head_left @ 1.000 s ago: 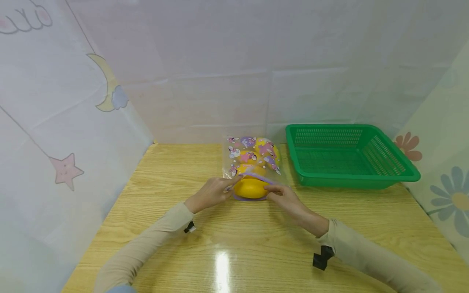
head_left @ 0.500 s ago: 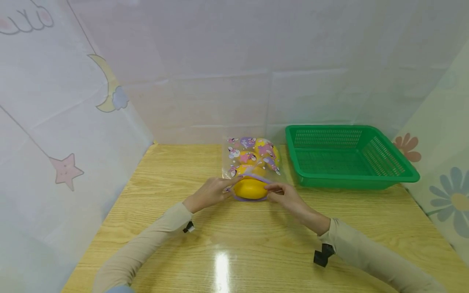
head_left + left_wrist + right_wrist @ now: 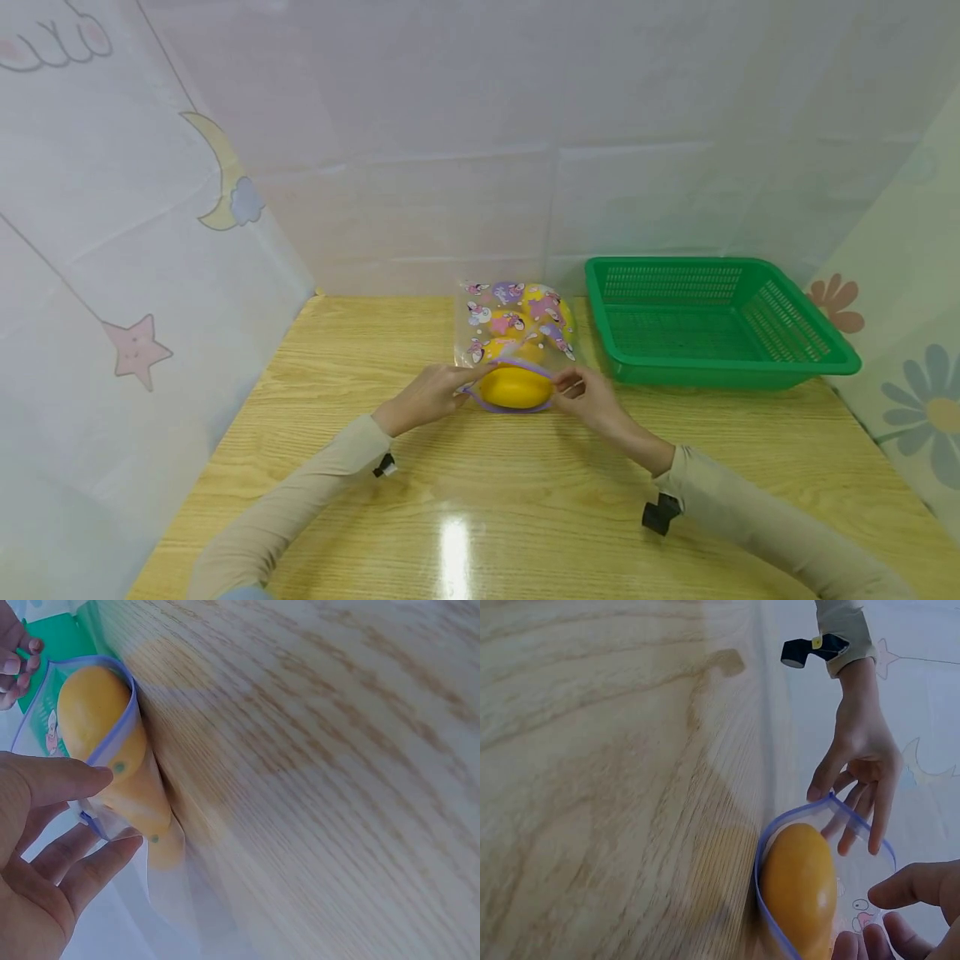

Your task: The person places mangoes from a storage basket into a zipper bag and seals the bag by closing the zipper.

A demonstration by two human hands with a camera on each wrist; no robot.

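A clear zip bag [image 3: 480, 293] with cartoon prints and a purple rim lies on the table, mouth toward me. Yellow mangoes show through its film. One mango [image 3: 515, 388] lies in the parted mouth, its long side across the opening; the right wrist view shows this mango [image 3: 800, 877] close inside the rim. My left hand [image 3: 429, 395] pinches the bag's left corner, thumb on the purple edge in the left wrist view. My right hand [image 3: 592, 406] has curled fingers at the right side of the rim, holding the edge beside the mango's end.
A green plastic basket [image 3: 727, 367] stands at the back right, just beyond the bag, with nothing in it. The wooden table [image 3: 465, 483] meets a printed cloth backdrop [image 3: 420, 183] behind the bag and at both sides.
My right fingers have drawn off the mango's end and shifted slightly right to the bag's edge. The mouth looks stretched wider. My left hand has barely moved.
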